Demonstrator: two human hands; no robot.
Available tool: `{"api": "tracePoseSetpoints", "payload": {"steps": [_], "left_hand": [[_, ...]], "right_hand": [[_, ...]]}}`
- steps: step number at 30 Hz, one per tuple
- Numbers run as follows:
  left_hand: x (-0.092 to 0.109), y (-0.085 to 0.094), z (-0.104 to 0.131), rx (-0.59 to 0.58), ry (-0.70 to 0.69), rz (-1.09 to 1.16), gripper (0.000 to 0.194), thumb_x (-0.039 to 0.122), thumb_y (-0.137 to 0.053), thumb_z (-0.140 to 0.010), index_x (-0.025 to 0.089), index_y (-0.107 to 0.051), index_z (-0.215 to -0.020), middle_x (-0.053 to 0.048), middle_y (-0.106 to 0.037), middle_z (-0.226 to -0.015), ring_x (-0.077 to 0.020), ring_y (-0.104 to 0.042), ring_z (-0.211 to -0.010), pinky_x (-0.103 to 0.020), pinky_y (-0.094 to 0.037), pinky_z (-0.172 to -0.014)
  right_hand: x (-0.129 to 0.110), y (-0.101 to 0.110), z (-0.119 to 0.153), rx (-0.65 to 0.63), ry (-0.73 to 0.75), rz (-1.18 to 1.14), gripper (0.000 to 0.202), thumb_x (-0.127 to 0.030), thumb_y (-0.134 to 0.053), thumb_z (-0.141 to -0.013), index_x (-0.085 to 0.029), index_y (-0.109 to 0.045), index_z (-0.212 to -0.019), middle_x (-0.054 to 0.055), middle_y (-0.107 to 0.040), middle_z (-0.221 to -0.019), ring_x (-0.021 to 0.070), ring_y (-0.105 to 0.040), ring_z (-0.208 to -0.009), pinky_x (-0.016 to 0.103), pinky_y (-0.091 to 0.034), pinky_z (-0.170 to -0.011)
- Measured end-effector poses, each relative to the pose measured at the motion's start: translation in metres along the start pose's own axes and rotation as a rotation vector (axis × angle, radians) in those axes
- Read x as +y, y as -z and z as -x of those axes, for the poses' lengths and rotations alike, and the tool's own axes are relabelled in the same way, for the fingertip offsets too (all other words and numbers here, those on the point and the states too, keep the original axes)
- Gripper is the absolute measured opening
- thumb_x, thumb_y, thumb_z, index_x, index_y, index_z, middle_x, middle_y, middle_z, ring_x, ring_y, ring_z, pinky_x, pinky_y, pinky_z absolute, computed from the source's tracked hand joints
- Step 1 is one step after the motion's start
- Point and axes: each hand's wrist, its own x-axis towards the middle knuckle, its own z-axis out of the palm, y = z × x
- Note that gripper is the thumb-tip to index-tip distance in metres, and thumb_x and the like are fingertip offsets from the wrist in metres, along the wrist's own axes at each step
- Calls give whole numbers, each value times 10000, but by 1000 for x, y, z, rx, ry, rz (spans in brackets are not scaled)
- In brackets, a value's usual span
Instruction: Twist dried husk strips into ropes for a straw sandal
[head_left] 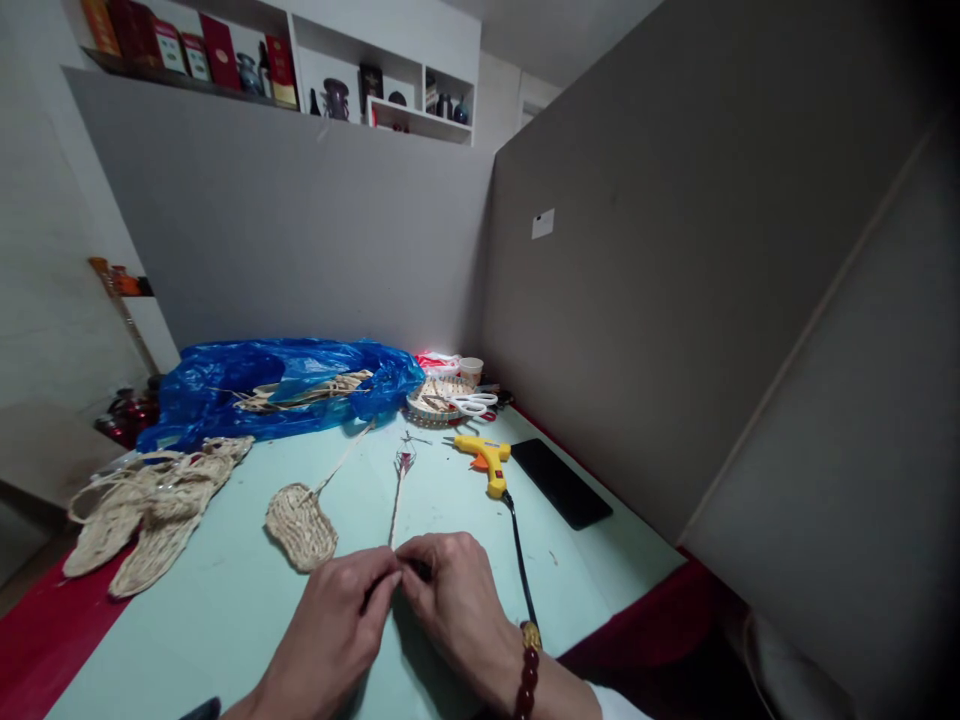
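Note:
A thin braided straw cord (397, 505) runs away from my fingertips across the pale green table top. Its far end meets a small wire piece with a dark red part (406, 461). My left hand (341, 605) pinches the near end of the cord between thumb and forefinger. Right against it, my right hand (454, 590) is closed on the same cord; a beaded bracelet circles that wrist. To the left of the cord lies a flat woven straw sole (302, 527) with a loose strand trailing from it.
Woven straw sandals (161, 510) lie at the left edge. A blue plastic bag (277, 385) holding straw strips sits at the back. Toward the right are a yellow glue gun (489, 462) with black cable, a black phone (561, 483), a basket with white-handled scissors (474, 404), and grey partitions.

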Motion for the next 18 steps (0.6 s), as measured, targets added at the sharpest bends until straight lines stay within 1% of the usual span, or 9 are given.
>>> {"api": "tracePoseSetpoints", "payload": {"steps": [4,7,10,12,15,17,18], "left_hand": [[-1,-13,6,-9,-114,-96,287,176,-363,-915,199,-645,-868,-77,-722,-860,-233,-680,-804,-325,-467,-727],[-1,-19,7,-32,-167,-241,330,136,-322,-920,172,-650,-912,-106,-713,-868,-260,-693,-797,-362,-501,-710],[-2,-25,6,-36,-227,-426,364,60,-304,-890,139,-655,-950,-129,-713,-876,-287,-705,-800,-393,-524,-693],[-4,-29,8,-28,-260,-508,388,17,-306,-861,133,-660,-971,-131,-714,-871,-295,-706,-799,-393,-528,-672],[-9,-31,15,-34,-307,-529,382,5,-340,-829,145,-669,-964,-120,-711,-859,-281,-703,-777,-358,-515,-637],[-13,-27,19,-45,-288,-457,342,60,-360,-860,177,-676,-914,-101,-705,-842,-255,-697,-746,-326,-501,-629],[-14,-23,20,-38,-251,-385,320,116,-367,-890,194,-677,-886,-90,-702,-834,-243,-693,-745,-316,-496,-643]], "right_hand": [[5,4,-4,-61,-36,-145,246,-162,-521,-773,-159,-756,-699,13,-634,-589,134,-510,-596,221,-342,-564],[11,6,-11,-103,-77,-249,247,-167,-525,-759,-140,-761,-691,11,-636,-587,139,-534,-603,213,-377,-567],[16,4,-15,-134,-118,-337,223,-173,-553,-746,-120,-763,-692,11,-625,-572,128,-520,-572,215,-396,-568],[18,2,-16,-133,-142,-386,201,-180,-580,-735,-106,-767,-727,18,-638,-602,122,-517,-580,213,-401,-574],[17,0,-13,-107,-164,-426,191,-192,-591,-732,-93,-753,-738,19,-632,-633,115,-504,-598,206,-389,-572],[14,1,-9,-87,-174,-420,182,-193,-574,-740,-98,-725,-709,6,-594,-615,107,-474,-583,205,-363,-551],[13,2,-8,-73,-180,-407,172,-184,-561,-742,-105,-705,-694,-2,-572,-607,105,-460,-579,206,-350,-545]]}}
